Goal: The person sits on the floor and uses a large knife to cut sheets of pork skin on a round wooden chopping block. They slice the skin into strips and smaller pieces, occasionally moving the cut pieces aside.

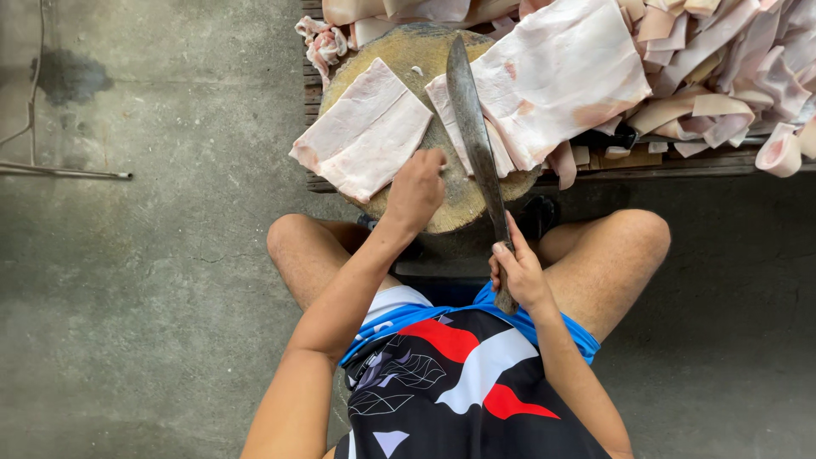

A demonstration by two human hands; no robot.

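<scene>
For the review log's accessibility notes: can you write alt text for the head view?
Seen from above, a seated person's right hand holds a long knife over a round wooden chopping block, while the left hand rests beside a pale slab of raw pork skin. More slabs are heaped behind.

At upper centre of the frame, a round wooden block [459, 208] carries a pale meat slab [364, 129]. The left hand [415, 189] rests on the block's near edge; the right hand [518, 274] grips a long knife [473, 127], blade pointing up-frame. More slabs [722, 59] pile upper right.
</scene>
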